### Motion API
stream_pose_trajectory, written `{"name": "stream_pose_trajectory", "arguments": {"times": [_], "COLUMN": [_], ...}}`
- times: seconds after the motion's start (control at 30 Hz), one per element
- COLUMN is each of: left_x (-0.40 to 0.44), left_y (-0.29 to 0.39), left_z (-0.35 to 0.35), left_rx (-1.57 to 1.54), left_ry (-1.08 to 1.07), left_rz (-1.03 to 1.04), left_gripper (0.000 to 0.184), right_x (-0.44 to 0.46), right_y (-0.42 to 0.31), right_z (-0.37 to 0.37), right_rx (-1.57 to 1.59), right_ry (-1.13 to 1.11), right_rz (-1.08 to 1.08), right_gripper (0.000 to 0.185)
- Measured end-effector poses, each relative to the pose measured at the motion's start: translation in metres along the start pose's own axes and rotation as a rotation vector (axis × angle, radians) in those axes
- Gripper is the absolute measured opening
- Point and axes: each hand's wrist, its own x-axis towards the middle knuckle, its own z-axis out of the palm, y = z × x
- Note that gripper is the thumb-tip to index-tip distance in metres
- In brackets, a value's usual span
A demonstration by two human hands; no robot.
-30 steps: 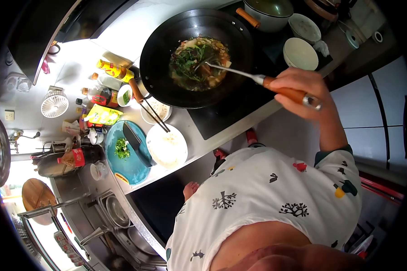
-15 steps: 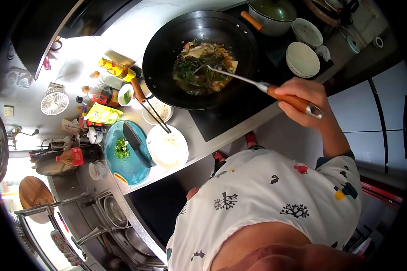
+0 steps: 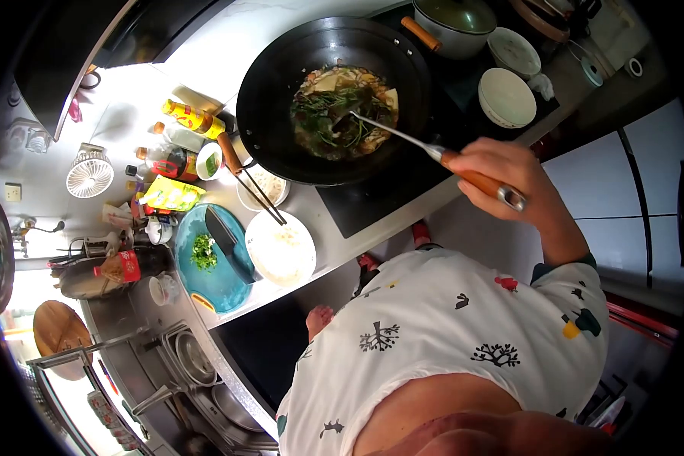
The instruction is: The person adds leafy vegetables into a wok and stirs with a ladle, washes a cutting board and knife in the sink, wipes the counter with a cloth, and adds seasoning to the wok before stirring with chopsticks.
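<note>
My right hand is closed round the wooden handle of a metal spatula. The spatula's shaft slants down into a black wok, and its head is buried in the food. Dark leafy greens lie over pale slices and broth in the wok. Down by my waist, my left hand shows only in part beside my shirt, away from the counter. Its fingers are too small and too hidden to read.
Left of the wok stand a white bowl, a blue cutting board with a knife and chopped scallions, and several seasoning bottles. A lidded pot and a cream bowl stand on the right.
My right hand has shifted slightly left and down with the spatula, and the greens are gathered more in the middle. More of my left hand shows beside my waist.
</note>
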Motion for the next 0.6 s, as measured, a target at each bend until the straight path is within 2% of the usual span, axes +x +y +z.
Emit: {"name": "stream_pose_trajectory", "arguments": {"times": [0.03, 0.1, 0.2, 0.3, 0.37, 0.43, 0.5, 0.6], "left_x": [0.000, 0.012, 0.000, -0.008, 0.005, 0.014, -0.005, -0.002], "left_y": [-0.004, -0.001, -0.004, -0.010, -0.004, -0.011, -0.035, -0.024], "left_z": [-0.005, 0.005, 0.018, 0.004, 0.001, -0.002, 0.011, 0.006], "left_rx": [-0.029, -0.086, 0.334, 1.279, 1.433, 0.984, -0.080, -0.058], "left_ry": [-0.020, 0.263, 0.085, -0.049, -0.084, 0.122, 0.493, 0.554], "left_rz": [-0.002, -0.235, -0.034, 0.191, -0.135, -0.222, -0.057, -0.205], "left_gripper": [0.042, 0.044, 0.043, 0.041, 0.036, 0.034, 0.032, 0.030], "right_x": [0.004, 0.008, 0.010, 0.013, 0.014, 0.014, 0.009, 0.007], "right_y": [0.011, 0.018, 0.015, 0.014, 0.028, 0.038, 0.026, 0.014], "right_z": [0.009, 0.013, 0.004, 0.002, 0.012, 0.014, 0.003, -0.002], "right_rx": [0.019, 0.040, 0.047, 0.021, -0.002, 0.051, -0.003, 0.013], "right_ry": [0.017, 0.060, 0.136, 0.173, 0.166, 0.126, 0.055, -0.031], "right_rz": [-0.009, -0.025, -0.043, -0.025, 0.002, 0.002, -0.010, 0.032], "right_gripper": [0.032, 0.032, 0.032, 0.033, 0.032, 0.032, 0.031, 0.031]}}
